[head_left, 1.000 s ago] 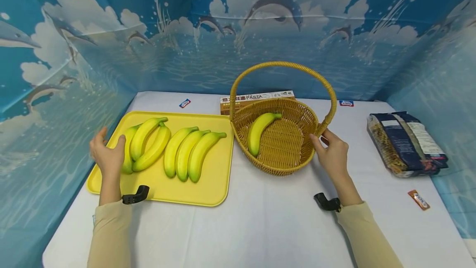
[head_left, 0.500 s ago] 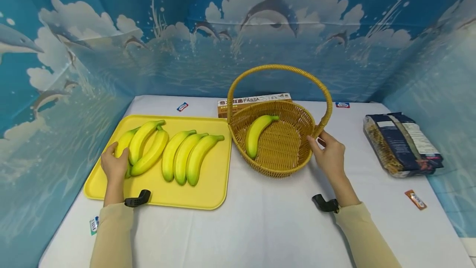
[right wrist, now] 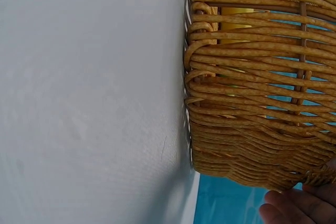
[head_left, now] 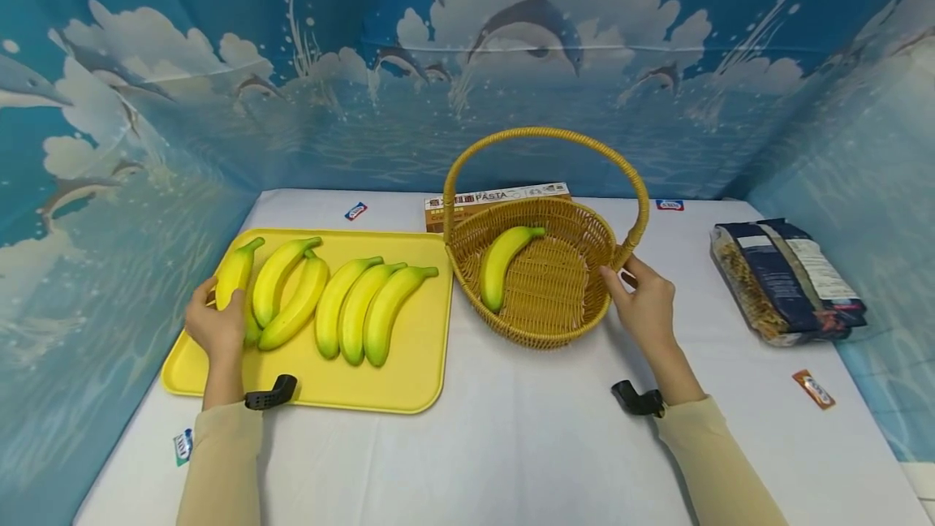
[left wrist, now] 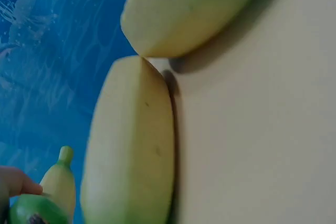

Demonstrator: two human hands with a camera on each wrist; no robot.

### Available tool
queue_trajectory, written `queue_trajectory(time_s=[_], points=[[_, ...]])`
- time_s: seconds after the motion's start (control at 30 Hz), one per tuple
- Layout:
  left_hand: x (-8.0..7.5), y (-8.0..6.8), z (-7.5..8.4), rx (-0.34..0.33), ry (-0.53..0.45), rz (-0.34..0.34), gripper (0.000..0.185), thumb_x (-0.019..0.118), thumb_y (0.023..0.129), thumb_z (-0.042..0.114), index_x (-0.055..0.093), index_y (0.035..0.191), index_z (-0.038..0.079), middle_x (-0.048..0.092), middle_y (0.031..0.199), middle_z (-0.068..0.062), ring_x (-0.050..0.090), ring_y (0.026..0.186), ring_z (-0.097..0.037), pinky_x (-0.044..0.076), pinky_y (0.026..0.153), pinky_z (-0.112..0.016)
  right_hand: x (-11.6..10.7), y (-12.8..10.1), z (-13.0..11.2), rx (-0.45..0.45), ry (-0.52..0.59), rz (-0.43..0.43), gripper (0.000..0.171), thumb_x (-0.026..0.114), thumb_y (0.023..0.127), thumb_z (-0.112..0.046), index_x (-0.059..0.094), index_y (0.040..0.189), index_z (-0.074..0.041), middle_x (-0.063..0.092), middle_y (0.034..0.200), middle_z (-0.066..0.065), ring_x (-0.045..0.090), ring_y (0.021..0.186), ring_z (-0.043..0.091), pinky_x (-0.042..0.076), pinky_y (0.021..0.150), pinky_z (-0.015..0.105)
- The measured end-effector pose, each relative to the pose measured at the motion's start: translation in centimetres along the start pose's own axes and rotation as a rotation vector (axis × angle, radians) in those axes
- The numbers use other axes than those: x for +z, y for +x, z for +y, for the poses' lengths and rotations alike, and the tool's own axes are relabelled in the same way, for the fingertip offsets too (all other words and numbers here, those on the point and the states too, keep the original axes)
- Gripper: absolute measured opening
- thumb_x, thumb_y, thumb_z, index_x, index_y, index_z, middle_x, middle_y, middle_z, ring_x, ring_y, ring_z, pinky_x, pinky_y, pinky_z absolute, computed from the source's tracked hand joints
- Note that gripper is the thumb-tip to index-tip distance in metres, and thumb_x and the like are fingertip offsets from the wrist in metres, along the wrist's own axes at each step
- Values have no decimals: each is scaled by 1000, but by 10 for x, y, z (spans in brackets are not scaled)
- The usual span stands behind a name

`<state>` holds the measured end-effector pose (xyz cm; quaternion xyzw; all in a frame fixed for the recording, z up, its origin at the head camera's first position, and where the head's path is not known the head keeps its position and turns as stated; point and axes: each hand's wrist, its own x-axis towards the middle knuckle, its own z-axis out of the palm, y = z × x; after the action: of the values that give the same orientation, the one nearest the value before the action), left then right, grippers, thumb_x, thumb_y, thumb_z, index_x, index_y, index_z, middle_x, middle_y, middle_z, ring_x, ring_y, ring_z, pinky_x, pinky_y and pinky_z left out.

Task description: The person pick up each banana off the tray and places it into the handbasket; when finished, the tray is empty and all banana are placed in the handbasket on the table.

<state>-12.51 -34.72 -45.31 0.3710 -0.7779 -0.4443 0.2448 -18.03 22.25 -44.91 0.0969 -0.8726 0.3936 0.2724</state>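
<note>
While left hand (head_left: 215,325) grips the leftmost banana (head_left: 234,276), fingers curled round its lower end, that banana sits tilted with its stem end raised off the tray (head_left: 409,364). Left wrist view shows fingertips (left wrist: 18,184) on a banana end, two more bananas close up.

Left to right:
- Small packet (head_left: 181,445) at the desk (head_left: 511,445) near-left edge.
- Tray: held banana at far left, then a pair (head_left: 288,299) touching each other, then three (head_left: 361,311) side by side. Six on the tray in total.
- Small packet (head_left: 355,210) behind the tray, pasta box (head_left: 497,197) behind the basket.
- Basket (head_left: 540,331) just right of the tray, nearly touching it. One banana (head_left: 504,262) lies inside, on its left half.
- Right hand (head_left: 646,307) on the basket's right rim by the handle base, thumb on the weave and the other fingers bent behind the rim – reads as a steadying hold. Right wrist view shows fingertips (right wrist: 294,208) at the basket wall.
- Packet (head_left: 669,204) at the back, pasta bag (head_left: 789,278) far right, orange packet (head_left: 814,388) near it.

Progress, judging by layout: looks like bananas go from tray to basket. One is in, one is gripped but not clear of the tray, five untouched. Early stage, most of the work left.
</note>
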Motion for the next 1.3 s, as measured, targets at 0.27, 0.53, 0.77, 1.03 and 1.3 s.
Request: queue_trajectory(time_s=[0.27,0.53,0.77,1.03,1.3], points=[[8,-48,54,198,-187,26,46,70,87,19,62,131,11,50,103,18,45,89,5,38,81,-19,-4,0,1,0,-5,7,28,69,90,-8,67,109,13,68,105,30,66,100,47,54,77,51],[49,-128,105,653,-283,-211,46,76,79,8,65,123,0,62,108,-16,57,91,-16,45,71,-20,-7,2,3,-13,-8,18,28,69,90,-7,67,109,13,69,105,30,67,99,46,54,76,50],[106,-188,152,857,-280,-487,47,74,79,18,65,123,3,62,107,-15,60,89,-27,50,66,-32,-3,4,4,-21,-2,22,29,70,89,-7,66,110,14,68,105,30,67,99,46,56,75,49],[173,-213,177,777,-27,-634,56,68,82,28,58,133,6,60,116,-14,55,93,-26,45,73,-38,2,3,-1,2,11,0,30,70,89,-9,67,111,12,68,106,30,66,102,45,56,77,49],[221,-221,172,655,155,-655,54,73,83,31,59,131,9,59,111,-11,53,95,-23,44,70,-35,0,-1,0,4,8,-3,30,70,90,-9,67,111,12,68,106,30,66,103,45,56,77,50]])
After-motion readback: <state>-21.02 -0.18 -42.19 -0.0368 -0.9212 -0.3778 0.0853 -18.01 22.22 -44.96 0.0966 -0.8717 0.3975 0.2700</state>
